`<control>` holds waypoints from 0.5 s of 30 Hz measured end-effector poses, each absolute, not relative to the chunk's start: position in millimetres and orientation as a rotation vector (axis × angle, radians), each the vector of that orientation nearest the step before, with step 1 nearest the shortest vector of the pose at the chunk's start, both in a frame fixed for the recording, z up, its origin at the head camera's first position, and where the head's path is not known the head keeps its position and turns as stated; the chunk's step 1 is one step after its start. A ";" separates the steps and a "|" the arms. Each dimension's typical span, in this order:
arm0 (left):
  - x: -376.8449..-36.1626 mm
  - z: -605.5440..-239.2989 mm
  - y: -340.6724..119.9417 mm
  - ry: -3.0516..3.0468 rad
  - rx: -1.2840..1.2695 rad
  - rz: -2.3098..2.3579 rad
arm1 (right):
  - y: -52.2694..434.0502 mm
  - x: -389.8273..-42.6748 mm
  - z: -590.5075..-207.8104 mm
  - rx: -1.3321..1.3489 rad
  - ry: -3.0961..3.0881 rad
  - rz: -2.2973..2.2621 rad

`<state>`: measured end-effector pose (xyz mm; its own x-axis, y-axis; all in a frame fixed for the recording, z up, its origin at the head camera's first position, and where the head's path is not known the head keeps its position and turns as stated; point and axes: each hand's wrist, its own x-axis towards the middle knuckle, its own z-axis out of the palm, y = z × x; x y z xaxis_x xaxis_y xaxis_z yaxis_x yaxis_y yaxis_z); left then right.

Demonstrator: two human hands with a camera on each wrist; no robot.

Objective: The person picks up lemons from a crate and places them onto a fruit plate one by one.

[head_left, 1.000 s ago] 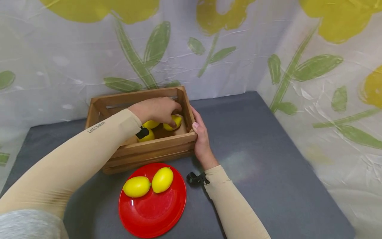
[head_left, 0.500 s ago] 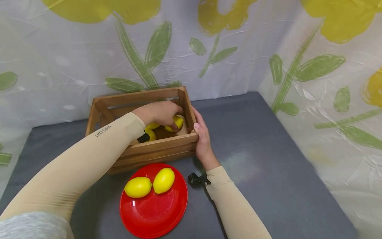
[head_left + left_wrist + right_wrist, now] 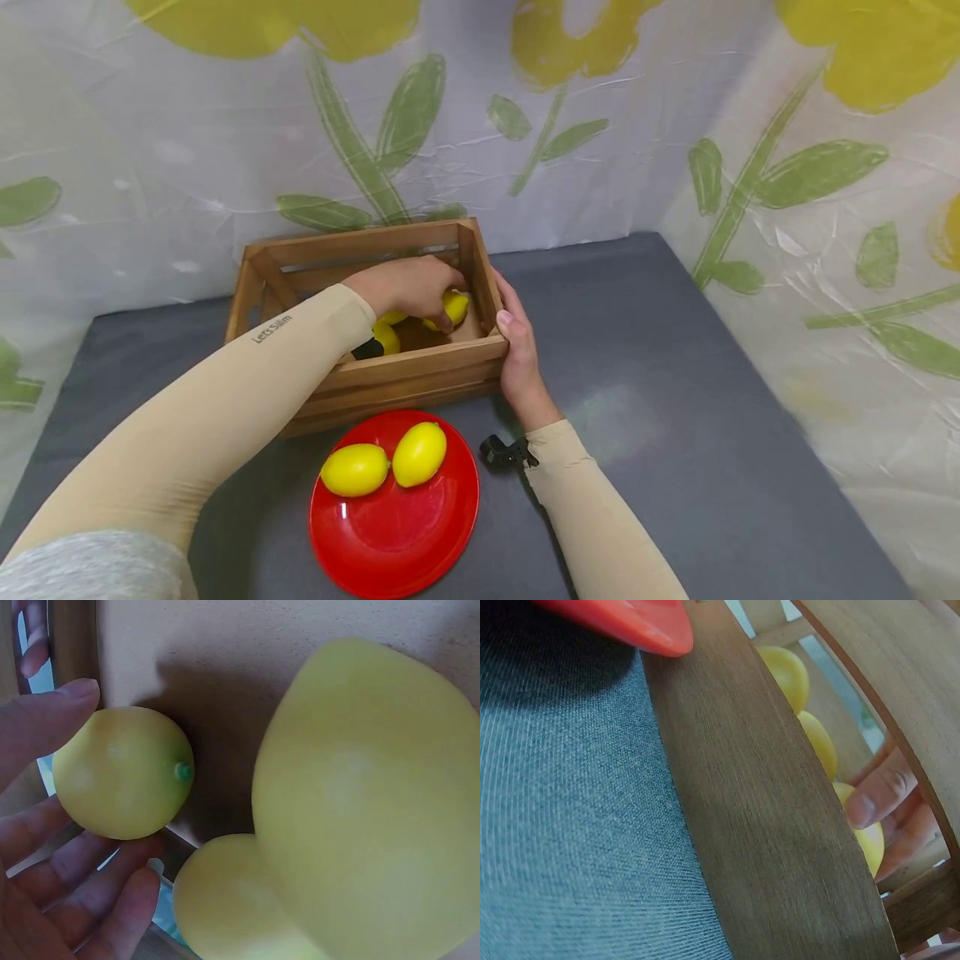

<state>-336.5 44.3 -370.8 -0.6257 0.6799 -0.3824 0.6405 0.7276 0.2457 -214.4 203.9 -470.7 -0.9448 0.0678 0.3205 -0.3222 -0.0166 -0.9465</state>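
Observation:
My left hand point(image 3: 416, 283) reaches down into a slatted wooden crate point(image 3: 412, 368) and grips a lemon point(image 3: 457, 307) near its right end. In the left wrist view, thumb and fingers curl around this lemon point(image 3: 124, 772), its green tip facing away from the palm. Two more lemons point(image 3: 367, 802) lie beside it inside the crate, partly hidden by my arm in the head view. My right hand point(image 3: 519, 358) holds the crate's right end, thumb at the rim and fingers along the outside.
In front of the crate sits a red plate point(image 3: 397, 542) bearing two lemons point(image 3: 355, 470). A dark grey cloth point(image 3: 675, 417) covers the table. Behind and to the right hangs a flower-printed sheet point(image 3: 622, 167).
The head view has shifted slightly, so everything appears a little farther right. The left hand keeps its grip on the lemon in the crate; the right hand stays at the crate's end.

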 end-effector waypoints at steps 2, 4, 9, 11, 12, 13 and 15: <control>-337.3 -369.3 44.2 2.479 1.007 0.111 | 204.1 -215.0 -469.5 0.275 -1.995 2.036; -337.5 -368.1 44.1 2.482 0.997 0.109 | 204.1 -215.7 -468.7 0.280 -1.999 2.029; -335.4 -369.8 43.7 2.476 0.951 0.129 | 204.3 -215.2 -470.0 0.269 -2.008 2.030; -334.5 -372.0 43.5 2.466 0.941 0.131 | 204.2 -213.7 -470.8 0.263 -2.014 2.031; -334.3 -372.9 43.4 2.462 0.937 0.132 | 204.1 -213.0 -470.9 0.262 -2.014 2.034; -334.3 -373.5 43.3 2.461 0.940 0.128 | 204.0 -212.6 -470.7 0.264 -2.012 2.036; -334.9 -373.5 43.7 2.468 0.947 0.117 | 203.8 -212.8 -470.0 0.268 -2.004 2.038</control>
